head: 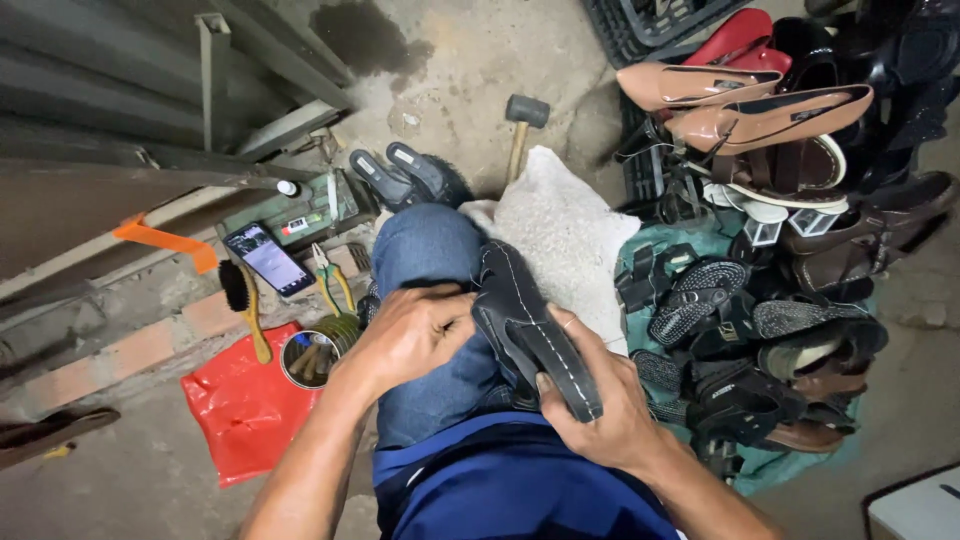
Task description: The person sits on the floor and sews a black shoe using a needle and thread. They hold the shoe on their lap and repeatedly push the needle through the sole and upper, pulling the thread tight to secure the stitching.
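Nearby, red plastic bag (pixel 243 405) beside left hand (pixel 405 335).

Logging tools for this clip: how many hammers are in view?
1. The hammer lies on the concrete floor beyond the person's knee, head away from them, its handle end tucked behind the white cloth. The shoe pile could hide others.

view: one head camera, looking steeply down
near: lap, hands (pixel 415 335), sandal (pixel 530 330)
far edge: floor, shoe pile (pixel 800 200), hammer (pixel 522 125)
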